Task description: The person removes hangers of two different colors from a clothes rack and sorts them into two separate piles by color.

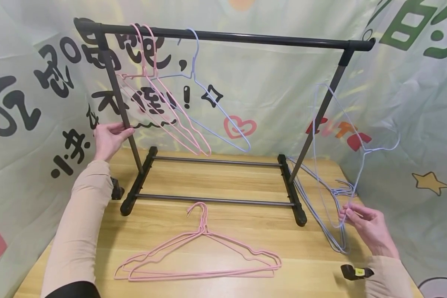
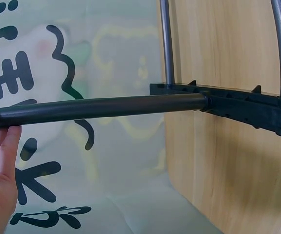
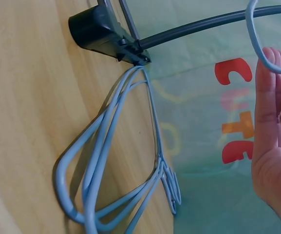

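Observation:
My left hand (image 1: pixel 111 140) grips the left post (image 2: pixel 101 108) of a black clothes rack (image 1: pixel 264 38) between thumb and fingers. On the right, my right hand (image 1: pixel 370 227) pinches a light blue clothes hanger (image 1: pixel 364 152) by one end, holding it up with its hook pointing right. Two pink hangers (image 1: pixel 155 54) and one blue hanger (image 1: pixel 196 49) hang from the rail's left part. Below that raised hanger, several blue hangers (image 3: pixel 94 161) lie in a pile beside the rack's right foot. Several pink hangers (image 1: pixel 201 273) lie stacked in front of the rack.
The rack stands on a wooden table (image 1: pixel 216 182), its two lower bars (image 1: pixel 216 201) running between black feet. A small black object with a yellow label (image 1: pixel 357 272) is by my right sleeve. Behind hangs a printed cloth (image 1: pixel 275 95) with letters and drawings.

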{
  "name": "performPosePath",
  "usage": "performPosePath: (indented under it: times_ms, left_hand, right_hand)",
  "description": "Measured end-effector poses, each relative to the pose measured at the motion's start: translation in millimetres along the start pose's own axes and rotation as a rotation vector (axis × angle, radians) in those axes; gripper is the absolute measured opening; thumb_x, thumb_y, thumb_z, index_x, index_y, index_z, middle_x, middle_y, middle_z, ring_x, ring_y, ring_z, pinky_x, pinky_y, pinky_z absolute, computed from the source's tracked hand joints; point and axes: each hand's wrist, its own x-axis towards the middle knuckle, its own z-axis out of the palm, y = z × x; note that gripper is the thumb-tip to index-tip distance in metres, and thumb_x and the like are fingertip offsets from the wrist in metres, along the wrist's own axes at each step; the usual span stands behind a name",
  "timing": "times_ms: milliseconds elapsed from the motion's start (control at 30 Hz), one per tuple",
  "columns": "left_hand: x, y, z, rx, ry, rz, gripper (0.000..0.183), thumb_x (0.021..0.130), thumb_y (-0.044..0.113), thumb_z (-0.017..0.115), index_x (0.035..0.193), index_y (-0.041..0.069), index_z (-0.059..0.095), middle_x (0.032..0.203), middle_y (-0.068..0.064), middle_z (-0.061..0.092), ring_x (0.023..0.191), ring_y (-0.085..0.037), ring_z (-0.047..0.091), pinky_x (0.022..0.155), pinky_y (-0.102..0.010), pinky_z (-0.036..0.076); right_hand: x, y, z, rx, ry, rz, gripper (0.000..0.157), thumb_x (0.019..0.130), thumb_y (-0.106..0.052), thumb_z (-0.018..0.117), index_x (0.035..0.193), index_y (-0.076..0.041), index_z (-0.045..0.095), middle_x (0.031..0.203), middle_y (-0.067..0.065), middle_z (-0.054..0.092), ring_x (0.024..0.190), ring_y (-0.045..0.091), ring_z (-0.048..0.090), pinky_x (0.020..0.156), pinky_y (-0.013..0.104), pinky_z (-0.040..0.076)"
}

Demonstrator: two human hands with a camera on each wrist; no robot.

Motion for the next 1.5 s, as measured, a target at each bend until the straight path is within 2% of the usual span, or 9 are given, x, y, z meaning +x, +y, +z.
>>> performPosePath:
  times_ms: [167,467,733,900,1200,1367,1500]
  left_hand:
    - [0.4,0.8,-0.1,0.007,0.004,0.004,0.047,0.086,0.029,0.081,0.122,-0.001,0.07,0.109,-0.008,0.071,0.066,0.025,0.055,0.07,-0.004,0.044]
    - [-0.4,0.6,0.6,0.0,0.014,0.018,0.041,0.087,0.022,0.08,0.119,-0.001,0.072,0.107,-0.008,0.071,0.066,0.025,0.055,0.07,-0.004,0.043]
    - [-1.7,1.1,0.6,0.003,0.012,0.021,0.044,0.087,0.027,0.08,0.12,-0.001,0.071,0.108,-0.009,0.07,0.067,0.026,0.055,0.076,-0.006,0.042]
    - [-1.7,0.9,0.7,-0.01,0.008,0.019,0.043,0.088,0.025,0.08,0.12,-0.002,0.071,0.106,-0.005,0.071,0.067,0.026,0.055,0.076,-0.006,0.042]
    - [0.2,0.2,1.1,0.005,0.011,0.014,0.049,0.086,0.032,0.081,0.121,-0.001,0.071,0.11,-0.008,0.071,0.066,0.026,0.055,0.072,-0.004,0.043]
    - [0.0,-0.3,1.1,0.007,0.015,0.012,0.048,0.086,0.031,0.081,0.12,-0.001,0.071,0.11,-0.008,0.071,0.066,0.026,0.055,0.071,-0.004,0.044]
    - [0.1,0.1,1.0,0.005,0.013,0.012,0.047,0.086,0.031,0.081,0.121,-0.001,0.071,0.11,-0.01,0.07,0.066,0.025,0.055,0.073,-0.004,0.043]
  right_hand:
    - [-5.5,1.5,-4.8,0.038,0.024,0.03,0.036,0.098,0.021,0.04,0.108,0.007,0.072,0.098,0.017,0.078,0.091,0.023,0.077,0.084,0.03,0.06]
    - [-16.0,0.0,-16.2,0.023,0.145,0.175,0.036,0.098,0.017,0.045,0.106,-0.002,0.075,0.098,0.012,0.078,0.089,0.02,0.077,0.082,0.027,0.06]
    - [-25.0,1.6,-22.6,-0.149,0.293,0.334,0.037,0.097,0.012,0.054,0.093,-0.015,0.079,0.089,0.001,0.079,0.082,0.011,0.076,0.076,0.021,0.06]
    - [-28.4,5.5,-26.1,-0.153,0.307,0.401,0.037,0.096,0.012,0.055,0.089,-0.015,0.079,0.086,0.002,0.079,0.079,0.013,0.077,0.074,0.022,0.06]
    - [-29.2,9.9,-29.7,-0.207,0.267,0.497,0.04,0.095,0.013,0.054,0.088,-0.018,0.079,0.083,0.005,0.079,0.078,0.014,0.076,0.074,0.022,0.06]
    - [-27.2,9.7,-26.9,-0.307,0.284,0.559,0.04,0.097,0.01,0.055,0.086,-0.021,0.077,0.083,0.002,0.079,0.077,0.012,0.075,0.074,0.022,0.06]
    - [-23.4,6.0,-24.8,-0.49,0.346,0.613,0.034,0.098,0.002,0.059,0.083,-0.024,0.075,0.078,-0.006,0.078,0.073,0.006,0.073,0.071,0.02,0.06]
